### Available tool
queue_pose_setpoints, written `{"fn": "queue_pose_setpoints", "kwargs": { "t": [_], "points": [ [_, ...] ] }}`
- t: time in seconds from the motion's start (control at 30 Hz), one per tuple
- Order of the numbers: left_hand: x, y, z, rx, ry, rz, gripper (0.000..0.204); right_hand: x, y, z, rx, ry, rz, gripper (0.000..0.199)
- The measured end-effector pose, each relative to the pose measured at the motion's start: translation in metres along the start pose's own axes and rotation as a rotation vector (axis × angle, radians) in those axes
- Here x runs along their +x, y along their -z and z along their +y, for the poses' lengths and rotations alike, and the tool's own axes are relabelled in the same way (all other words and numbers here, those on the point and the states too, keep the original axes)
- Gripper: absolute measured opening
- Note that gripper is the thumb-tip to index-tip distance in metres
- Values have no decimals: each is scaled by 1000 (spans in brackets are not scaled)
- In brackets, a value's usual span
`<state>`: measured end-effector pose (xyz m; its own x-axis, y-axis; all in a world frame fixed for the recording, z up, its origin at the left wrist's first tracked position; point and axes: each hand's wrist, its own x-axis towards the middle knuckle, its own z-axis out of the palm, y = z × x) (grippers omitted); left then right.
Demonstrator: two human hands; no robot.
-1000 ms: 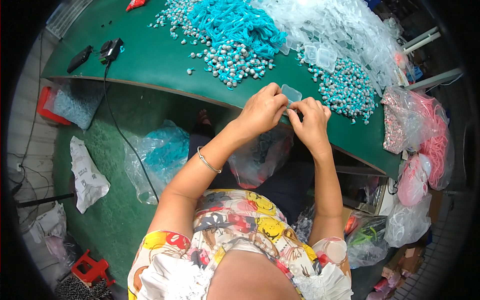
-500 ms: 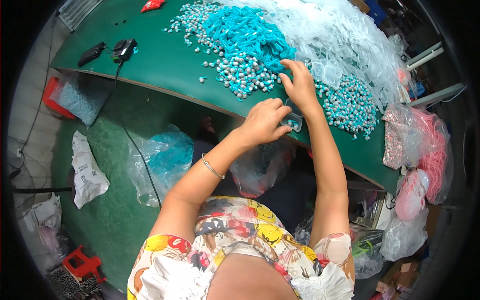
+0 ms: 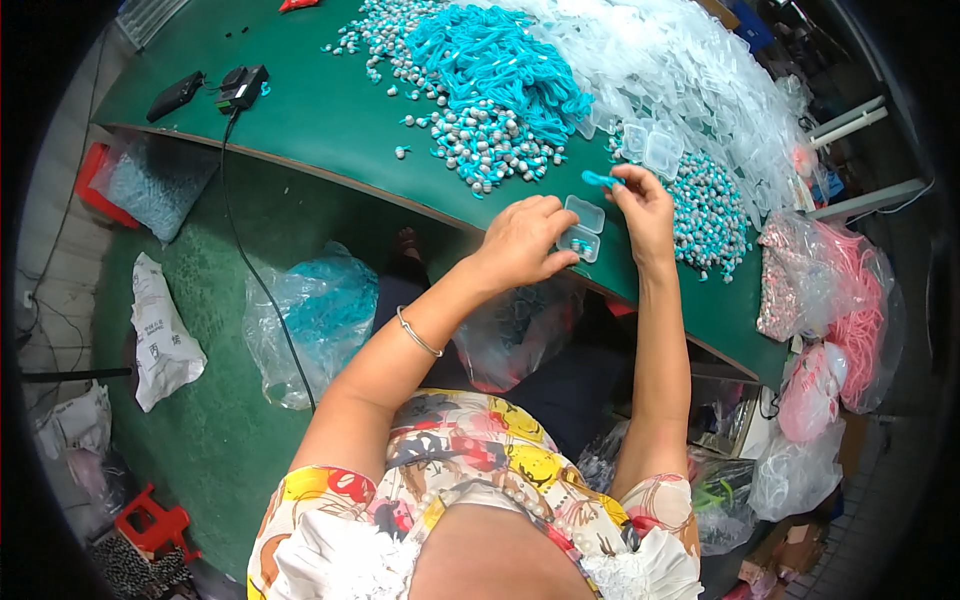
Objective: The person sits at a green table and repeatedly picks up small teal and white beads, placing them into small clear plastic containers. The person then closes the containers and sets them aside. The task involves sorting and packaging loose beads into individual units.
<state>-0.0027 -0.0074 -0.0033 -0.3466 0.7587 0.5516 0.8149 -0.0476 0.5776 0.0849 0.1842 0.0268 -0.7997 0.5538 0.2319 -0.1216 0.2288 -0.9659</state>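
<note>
At the table's near edge my left hand (image 3: 518, 242) grips the left side of a small clear plastic box (image 3: 586, 214). The box lies with its lid flipped back, and a few grey-and-teal pieces sit inside. My right hand (image 3: 648, 212), just right of the box and raised over the table, pinches a bundled teal cord (image 3: 598, 179) between thumb and fingers. Beyond the hands is a heap of teal cords (image 3: 490, 60). A pile of grey beads with teal ends (image 3: 490, 145) lies in front of it, and a similar bead pile (image 3: 708, 215) lies right of my right hand.
A large mound of clear plastic boxes (image 3: 680, 70) covers the far right of the green table (image 3: 330, 130). Another open clear box (image 3: 660, 152) lies before it. A black device with a cable (image 3: 240, 88) sits at left. Bags of pink cords (image 3: 850, 310) hang at the right edge.
My right hand has drawn back from the teal cord heap, toward me and to the right, with a cord now in its fingers. My left hand stays at the box.
</note>
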Motion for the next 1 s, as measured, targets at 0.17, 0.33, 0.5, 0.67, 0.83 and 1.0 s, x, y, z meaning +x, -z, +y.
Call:
{"fn": "queue_pose_setpoints", "kwargs": {
  "t": [0.17,0.33,0.5,0.67,0.83,1.0],
  "points": [
    [1,2,0,-11,19,-9,45,-45,13,4,5,-33,6,15],
    [4,3,-1,-38,51,-47,45,-63,3,4,-95,8,50,12],
    [5,3,-1,-40,55,-47,44,-66,-12,11,-219,54,105,11],
    [4,0,-4,-55,46,-24,45,-66,-14,3,-742,400,43,12],
    [3,0,-3,-37,48,-31,46,-63,-9,-7,-769,384,-28,13],
    [2,0,-2,-33,44,-22,46,-51,6,-14,-603,226,-20,13]
  ]
}}
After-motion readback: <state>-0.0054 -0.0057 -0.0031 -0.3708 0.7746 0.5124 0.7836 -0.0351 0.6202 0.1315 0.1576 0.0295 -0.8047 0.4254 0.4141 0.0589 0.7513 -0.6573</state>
